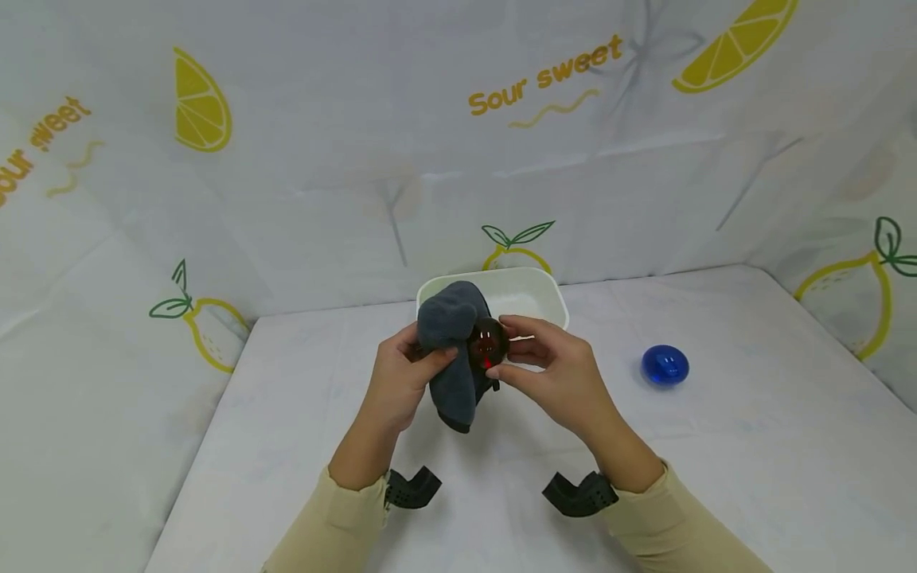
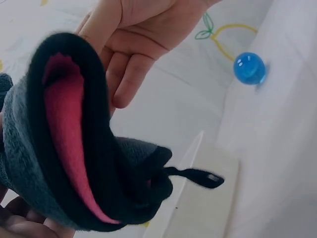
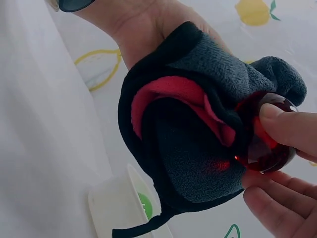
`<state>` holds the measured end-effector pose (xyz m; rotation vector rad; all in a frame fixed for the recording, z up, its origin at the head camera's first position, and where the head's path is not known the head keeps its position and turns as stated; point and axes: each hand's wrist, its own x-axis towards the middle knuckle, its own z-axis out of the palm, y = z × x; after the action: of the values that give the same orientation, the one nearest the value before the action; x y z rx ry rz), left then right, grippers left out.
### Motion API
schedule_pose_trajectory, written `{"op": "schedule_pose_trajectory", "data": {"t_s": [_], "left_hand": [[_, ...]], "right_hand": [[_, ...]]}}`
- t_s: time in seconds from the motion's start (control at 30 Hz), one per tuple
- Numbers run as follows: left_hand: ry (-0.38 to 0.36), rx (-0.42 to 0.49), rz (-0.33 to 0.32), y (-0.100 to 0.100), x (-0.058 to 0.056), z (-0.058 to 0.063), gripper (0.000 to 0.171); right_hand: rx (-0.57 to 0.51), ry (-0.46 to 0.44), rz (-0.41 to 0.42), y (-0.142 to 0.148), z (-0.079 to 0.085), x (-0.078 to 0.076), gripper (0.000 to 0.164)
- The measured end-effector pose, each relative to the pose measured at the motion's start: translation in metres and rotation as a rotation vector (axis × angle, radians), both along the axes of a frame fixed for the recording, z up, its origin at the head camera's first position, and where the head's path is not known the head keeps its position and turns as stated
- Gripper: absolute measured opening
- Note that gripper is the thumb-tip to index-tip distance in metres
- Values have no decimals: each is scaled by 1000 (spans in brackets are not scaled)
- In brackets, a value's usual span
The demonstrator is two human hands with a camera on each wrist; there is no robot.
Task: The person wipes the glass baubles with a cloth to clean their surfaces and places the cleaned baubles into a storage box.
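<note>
In the head view my left hand [image 1: 403,372] grips a folded grey-blue cleaning cloth [image 1: 453,390] with black edging. Its pink inner side shows in both wrist views, and a black loop hangs from one corner. My right hand [image 1: 562,370] pinches a shiny, see-through red ball [image 1: 489,344] between thumb and fingers. The ball sits against the cloth's fold, raised over the table. In the right wrist view, red light from it falls on the grey fabric. Part of my left hand is hidden behind the cloth.
Behind the hands stands a white plastic tray [image 1: 533,296]; something green [image 3: 144,202] lies in it. A clear blue ball [image 1: 665,365], slightly flattened in outline, rests on the white-covered table [image 1: 752,461] to the right. A lemon-print sheet [image 1: 322,199] hangs along the back.
</note>
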<state>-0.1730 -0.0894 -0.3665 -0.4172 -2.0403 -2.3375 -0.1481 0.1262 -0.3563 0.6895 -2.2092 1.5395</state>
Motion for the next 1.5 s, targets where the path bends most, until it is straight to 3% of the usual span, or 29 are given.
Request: {"op": "schedule_pose_trajectory", "data": {"t_s": [0.23,0.43,0.57,0.67,0.8,1.1,1.33,1.5], "left_hand": [[9,-30,-2,0,1,2,43],[-4,-59,8,-1,2,3,43],[5,-73,21,-1,3,4,43],[3,-75,24,0,3,4,42],[-8,-82,32,0,2,2,42],[2,-141,-5,0,3,2,40],[-25,-181,-53,-1,2,3,39],[-42,-181,-71,-3,2,4,37]], "right_hand": [[52,-87,-33,0,2,3,58],[33,-238,-42,-1,3,3,54],[2,-343,-30,-3,5,2,61],[8,-347,-24,-4,5,2,65],[29,-275,-28,-6,4,3,63],[84,45,-53,-5,-1,3,65],[166,207,-90,-4,-5,-1,64],[195,262,-92,-4,-4,-2,60]]}}
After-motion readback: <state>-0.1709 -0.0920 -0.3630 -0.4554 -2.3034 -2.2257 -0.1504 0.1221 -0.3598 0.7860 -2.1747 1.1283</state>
